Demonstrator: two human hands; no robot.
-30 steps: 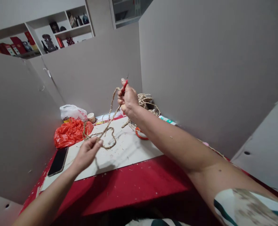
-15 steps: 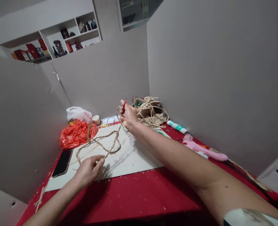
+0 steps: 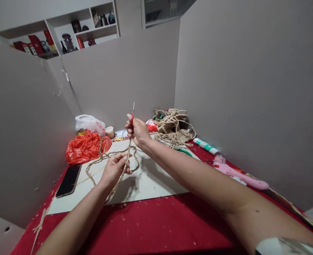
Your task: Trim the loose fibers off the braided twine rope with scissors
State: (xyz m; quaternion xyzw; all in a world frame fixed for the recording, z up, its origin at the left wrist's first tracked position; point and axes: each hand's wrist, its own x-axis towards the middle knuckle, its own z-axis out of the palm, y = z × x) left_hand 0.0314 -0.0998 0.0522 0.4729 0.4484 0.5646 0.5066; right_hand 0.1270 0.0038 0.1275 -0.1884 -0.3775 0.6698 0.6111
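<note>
A braided straw rope [image 3: 116, 187] passes between my two hands, and a loop of it lies on the white board. My left hand [image 3: 115, 168] is closed on the rope over the middle of the board, with a tail hanging below toward the front edge. Higher and farther back, my right hand [image 3: 139, 131] grips small red-handled scissors [image 3: 132, 119], their thin metal tip pointing up. The rope also runs up into the fingers of this hand. Its exact hold there is partly hidden.
The white board [image 3: 156, 182] lies on a red cloth [image 3: 145, 223]. A phone [image 3: 69, 180], red plastic bag [image 3: 86, 148] and paper cup [image 3: 109, 132] are at left. A rope heap [image 3: 174, 125] and pink glue gun [image 3: 241, 176] are at right. Grey walls close in the sides.
My left hand has moved up and right along the rope, whose tail now hangs in front of it. My right hand has shifted slightly left in view, scissors still held.
</note>
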